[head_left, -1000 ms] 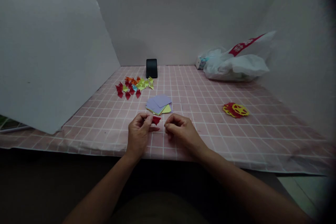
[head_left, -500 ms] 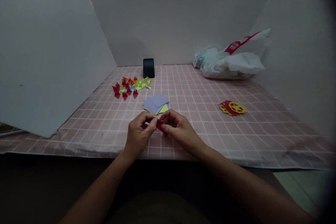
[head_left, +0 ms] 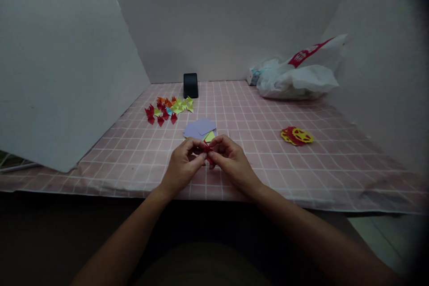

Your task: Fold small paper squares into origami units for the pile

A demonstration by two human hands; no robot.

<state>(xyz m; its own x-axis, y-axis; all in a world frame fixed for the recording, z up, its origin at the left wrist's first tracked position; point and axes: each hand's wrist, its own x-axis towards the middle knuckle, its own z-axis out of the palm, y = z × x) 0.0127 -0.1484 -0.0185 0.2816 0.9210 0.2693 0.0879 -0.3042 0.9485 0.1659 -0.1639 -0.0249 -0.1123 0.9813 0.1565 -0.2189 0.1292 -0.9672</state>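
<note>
Between my two hands is a small folded piece of red paper (head_left: 208, 148), held just above the near part of the table. My left hand (head_left: 185, 161) pinches its left side with thumb and fingers. On the right side, my right hand (head_left: 232, 161) grips it the same way, and the fingertips of both hands nearly meet. Much of the paper is hidden by the fingers. Just beyond the hands lies a stack of purple and yellow-green paper sheets (head_left: 201, 127). Farther left sits a group of small folded paper figures (head_left: 167, 109) in red, orange, yellow-green and blue.
A black phone-like object (head_left: 191, 85) stands upright at the back. Red and yellow cut-out discs (head_left: 296, 136) are piled on the right. A white plastic bag (head_left: 298, 81) rests beside a small box (head_left: 253, 77) at the back right. White panels (head_left: 67, 62) enclose the checked tablecloth (head_left: 254, 120).
My left hand has come closer to the right one. The red paper, a flat folded piece before, now shows a pointed tip upward between the fingers.
</note>
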